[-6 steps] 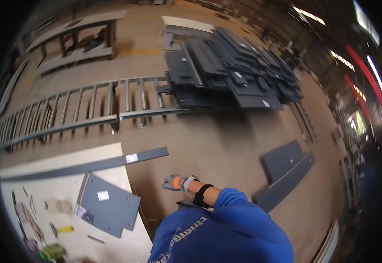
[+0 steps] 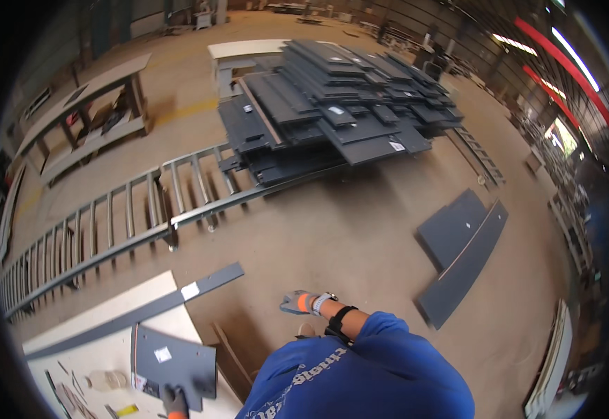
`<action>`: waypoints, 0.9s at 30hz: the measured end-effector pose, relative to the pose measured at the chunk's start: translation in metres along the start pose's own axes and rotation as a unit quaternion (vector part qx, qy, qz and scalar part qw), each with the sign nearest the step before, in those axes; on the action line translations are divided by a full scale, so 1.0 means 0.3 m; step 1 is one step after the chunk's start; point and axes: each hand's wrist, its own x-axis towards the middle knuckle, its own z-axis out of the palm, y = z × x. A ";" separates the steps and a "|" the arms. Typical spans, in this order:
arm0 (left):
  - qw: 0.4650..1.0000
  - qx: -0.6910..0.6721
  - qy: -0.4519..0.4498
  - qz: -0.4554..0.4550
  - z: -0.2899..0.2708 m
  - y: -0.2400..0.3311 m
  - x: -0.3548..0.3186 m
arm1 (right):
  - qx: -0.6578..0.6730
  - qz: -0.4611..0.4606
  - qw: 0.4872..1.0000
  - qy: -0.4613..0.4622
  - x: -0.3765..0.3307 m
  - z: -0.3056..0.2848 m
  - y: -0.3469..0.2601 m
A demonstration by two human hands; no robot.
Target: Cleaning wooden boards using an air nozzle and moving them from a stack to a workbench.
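A: Big workshop, brown flr [image 2: 381, 251], dim roof, strip lights up R. Starting far L?

B: Up L, wooden bench [image 2: 109, 82] w/ lower shelf. Nearer, metal roller conveyor [image 2: 109, 222], slanting up to R.

A: And below?

B: Lower L, white worktable [image 2: 137, 297]. On it, L to R: thin dk tools, a clear bottle [image 2: 107, 380] apparently on its side, a hammer [image 2: 127, 410] w/ yellow handle. Farther back, lying across & sticking out past table's R edge: long dk grey strip [image 2: 215, 281] w/ white label.

A: Main panel?

B: Flat on table, R side, nearer than strip. Dk grey panel [image 2: 186, 370], smooth, matte-looking. Roughly 4-sided, w/ stepped notch at near R corner. Thin orange-brown line along L edge. White label [image 2: 163, 355] L of middle, plus small printed patch lower L.

A: L hand?

B: At panel's near edge, L hand [image 2: 174, 403], grey glove, orange cuff, fingers pointing toward label. Touching, yes; gripping or just pressing, can't tell.

A: R hand?

B: Well apart from table, out over flr: R hand [image 2: 297, 302], similar glove, watch-like band at wrist, dk strap farther up forearm. Fingers loosely bent; can't tell if around anything.

A: Farther R?

B: Up mid, big uneven pile [image 2: 332, 98] of dk panels, a few w/ white labels. Then on flr, 2 more dk pieces: wide one [image 2: 455, 227] & long one [image 2: 461, 269], side by side. Far lower R, pale boards [image 2: 556, 363].
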 end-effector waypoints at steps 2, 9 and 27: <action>0.991 -0.032 -0.101 0.085 0.173 0.345 0.039 | 0.022 0.003 0.998 0.053 -0.018 -0.033 0.185; 0.912 0.194 -0.231 0.278 0.621 1.363 0.089 | 0.560 0.155 0.801 0.147 -0.144 -0.133 0.863; 0.633 0.338 -0.436 0.543 1.522 2.567 -0.026 | 0.941 0.016 0.165 0.294 -0.369 0.233 1.529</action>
